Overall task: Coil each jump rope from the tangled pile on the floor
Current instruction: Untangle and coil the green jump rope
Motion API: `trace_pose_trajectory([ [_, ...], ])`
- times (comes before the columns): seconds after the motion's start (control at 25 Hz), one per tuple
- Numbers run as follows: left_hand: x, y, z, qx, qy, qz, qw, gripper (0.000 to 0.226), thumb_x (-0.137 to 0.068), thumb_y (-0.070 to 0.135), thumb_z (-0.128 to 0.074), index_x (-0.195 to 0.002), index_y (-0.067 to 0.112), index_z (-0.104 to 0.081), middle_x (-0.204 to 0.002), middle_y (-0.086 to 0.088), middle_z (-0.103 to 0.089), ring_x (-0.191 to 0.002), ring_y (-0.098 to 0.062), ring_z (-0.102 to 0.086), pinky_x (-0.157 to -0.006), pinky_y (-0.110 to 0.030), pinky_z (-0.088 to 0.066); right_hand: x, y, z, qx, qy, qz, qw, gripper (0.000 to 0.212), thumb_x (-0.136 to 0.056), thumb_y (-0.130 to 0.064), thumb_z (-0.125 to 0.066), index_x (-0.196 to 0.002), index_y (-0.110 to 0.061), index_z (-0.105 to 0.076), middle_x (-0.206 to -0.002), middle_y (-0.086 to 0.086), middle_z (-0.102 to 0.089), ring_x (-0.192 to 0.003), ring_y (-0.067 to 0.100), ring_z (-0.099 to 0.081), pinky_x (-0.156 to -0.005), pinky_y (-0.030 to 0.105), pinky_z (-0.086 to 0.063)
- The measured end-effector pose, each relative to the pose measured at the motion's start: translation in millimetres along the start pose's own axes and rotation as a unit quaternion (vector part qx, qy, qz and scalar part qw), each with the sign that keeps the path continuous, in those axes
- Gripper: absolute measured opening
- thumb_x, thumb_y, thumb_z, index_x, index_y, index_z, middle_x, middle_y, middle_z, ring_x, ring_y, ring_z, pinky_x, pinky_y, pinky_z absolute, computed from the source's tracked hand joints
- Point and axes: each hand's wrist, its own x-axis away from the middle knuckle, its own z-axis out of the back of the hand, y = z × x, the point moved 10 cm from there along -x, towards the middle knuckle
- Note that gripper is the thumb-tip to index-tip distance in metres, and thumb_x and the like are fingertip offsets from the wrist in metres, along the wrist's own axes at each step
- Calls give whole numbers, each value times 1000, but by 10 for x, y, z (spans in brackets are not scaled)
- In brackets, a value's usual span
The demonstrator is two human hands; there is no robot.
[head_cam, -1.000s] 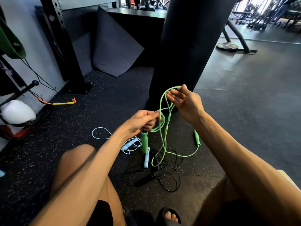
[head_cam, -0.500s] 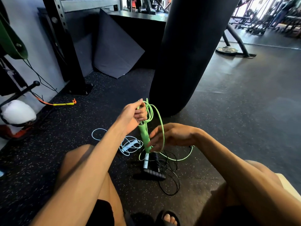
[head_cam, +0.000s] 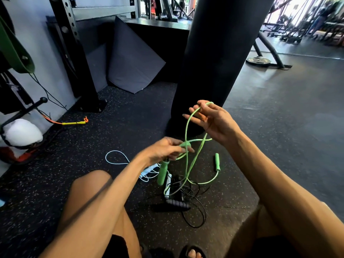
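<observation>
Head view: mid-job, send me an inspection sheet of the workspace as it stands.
Surface: black speckled rubber floor, ropes lying on it.
Job's things: green jump rope lifted in loops, one handle hanging under the left hand, other handle on the floor; white rope and black rope tangled below.
Clutter: yellow-handled orange cord at far left.
Hands: left hand grips the green loops; right hand pinches a raised loop.
Cables: thin black cable hanging at left.
Surroundings: punching bag, leaning mat, rack upright, weight plate.
</observation>
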Motion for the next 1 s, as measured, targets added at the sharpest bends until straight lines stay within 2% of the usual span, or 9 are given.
trace_pose_trajectory([
  [0.12,16,-19,-127,-43,-15,4,999,29,-95,23,-62,-104,-3,-71,-57,6,-35,-53,-8,-30,-50,-18,-25,-28,-72,198,1,64,35,997,17,-102,-10,-48,-102,4,-57,-90,18,-65,-93,33,-71,-87,49,-58],
  [0.2,10,13,42,-40,52,-4,998,30,-92,29,-64,-93,0,-74,-51,7,-37,-47,-8,-30,-46,-18,-26,-15,-47,303,71,81,22,994,30,-103,-23,-49,-105,6,-57,-89,19,-67,-92,33,-71,-93,49,-56],
  [0.28,28,37,290,20,136,-12,990,30,-93,30,-63,-86,3,-74,-47,6,-32,-43,-8,-25,-44,-19,-21,57,21,341,202,61,-36,977,41,-102,-32,-48,-108,7,-58,-88,19,-66,-85,29,-70,-88,48,-58],
  [0.4,44,41,513,132,197,-16,971,29,-95,27,-61,-83,2,-69,-45,8,-23,-39,-7,-19,-45,-23,-12,273,359,313,441,-39,-150,884,33,-102,-18,-49,-112,12,-57,-97,28,-67,-79,29,-70,-68,38,-62],
  [0.48,34,37,551,206,201,-6,958,28,-95,25,-62,-83,0,-67,-43,9,-20,-37,-6,-17,-47,-25,-10,355,741,318,529,-93,-194,821,24,-99,-7,-53,-117,9,-56,-99,30,-68,-78,32,-70,-58,32,-61],
  [0.6,27,42,570,245,201,8,948,27,-94,23,-62,-84,-2,-67,-42,9,-18,-36,-6,-16,-46,-24,-10,279,1242,309,626,-123,-159,754,16,-94,-12,-64,-108,-5,-62,-84,14,-69,-62,15,-68,-48,26,-56],
  [0.72,38,47,626,229,201,-2,952,31,-94,27,-62,-90,-4,-69,-45,9,-17,-40,-6,-15,-43,-22,-13,148,1361,233,703,-120,-67,698,8,-91,-18,-67,-84,-14,-69,-75,3,-69,-52,-1,-57,-57,19,-45],
  [0.8,58,62,707,206,207,-14,956,42,-93,36,-62,-99,-5,-71,-50,7,-16,-41,-6,-15,-46,-24,-12,103,1202,145,689,-98,-18,718,15,-93,-17,-63,-78,-16,-67,-69,0,-67,-56,6,-58,-58,20,-45],
  [1.0,81,103,726,60,198,-23,978,57,-81,52,-66,-105,1,-72,-53,7,-26,-46,-7,-22,-46,-21,-18,7,176,-140,383,18,100,918,27,-105,-18,-44,-92,0,-61,-66,9,-59,-52,15,-56,-45,24,-41],
])
